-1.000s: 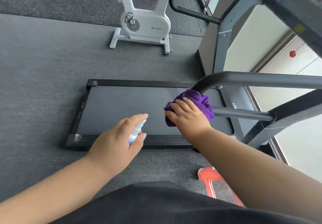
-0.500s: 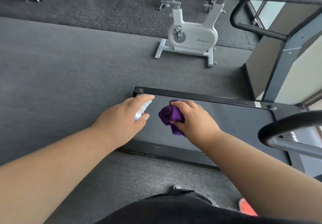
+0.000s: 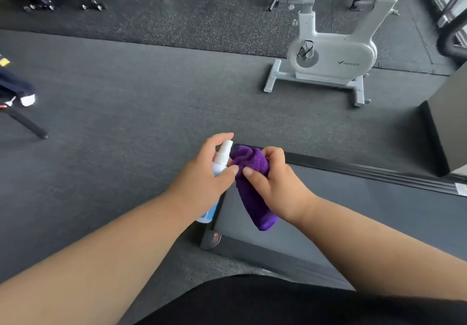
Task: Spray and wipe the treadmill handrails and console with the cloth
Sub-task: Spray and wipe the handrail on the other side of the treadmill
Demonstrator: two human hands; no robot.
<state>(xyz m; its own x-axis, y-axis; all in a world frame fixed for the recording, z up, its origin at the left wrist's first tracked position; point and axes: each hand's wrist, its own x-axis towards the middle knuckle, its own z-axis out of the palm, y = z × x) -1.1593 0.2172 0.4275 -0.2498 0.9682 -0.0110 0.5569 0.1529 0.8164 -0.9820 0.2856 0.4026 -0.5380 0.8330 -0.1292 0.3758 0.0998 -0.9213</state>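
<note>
My left hand (image 3: 206, 178) grips a small white and blue spray bottle (image 3: 222, 156), index finger arched over its nozzle, which points at the cloth. My right hand (image 3: 275, 185) holds a purple cloth (image 3: 250, 193) bunched up right beside the nozzle, its loose end hanging down. Both hands hover over the rear corner of the treadmill deck (image 3: 341, 213). The handrails and console are out of view.
A white exercise bike (image 3: 328, 56) stands on the grey floor beyond the deck. A dark box (image 3: 444, 122) sits at the right edge, a black curved rail (image 3: 449, 41) above it. Weight equipment lines the far wall. A stand leg (image 3: 25, 125) is at the left.
My right hand left the handrail with the cloth and came to the bottle. The view swung left, so the handrails dropped out of sight. The cloth now hangs longer.
</note>
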